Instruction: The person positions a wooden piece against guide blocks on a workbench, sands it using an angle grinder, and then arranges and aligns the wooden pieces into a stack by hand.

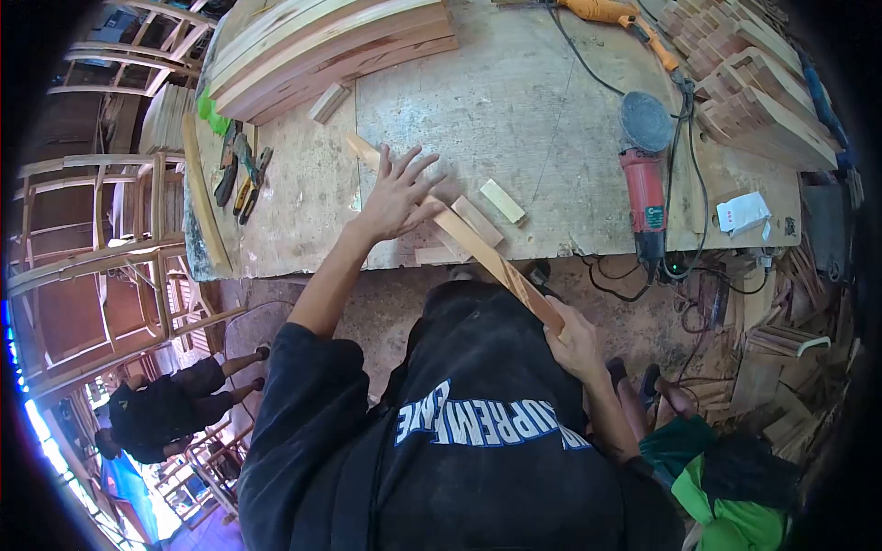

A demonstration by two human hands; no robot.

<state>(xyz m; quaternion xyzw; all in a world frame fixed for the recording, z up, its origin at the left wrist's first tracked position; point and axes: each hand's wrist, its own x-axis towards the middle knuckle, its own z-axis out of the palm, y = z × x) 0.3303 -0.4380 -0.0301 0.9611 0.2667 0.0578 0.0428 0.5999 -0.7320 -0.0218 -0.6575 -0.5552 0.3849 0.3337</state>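
A long, narrow wooden strip (491, 260) slants from the worktable (404, 110) over its front edge toward my body. My right hand (574, 338) is closed round its near end. Over the strip's upper part is my left hand (398, 196), fingers spread; whether the palm touches the wood I cannot tell. Short wooden blocks lie beside the strip: one (478, 222) close to its right side, a paler one (503, 202) farther right. Another small block (329, 103) lies near the stacked boards (340, 50).
A red angle grinder (643, 184) with a cord lies at the right, below an orange tool (602, 11). Pliers (250, 184) are at the left. Wood pieces (763, 110) are stacked at the far right. People are at lower left (161, 409) and lower right (726, 477).
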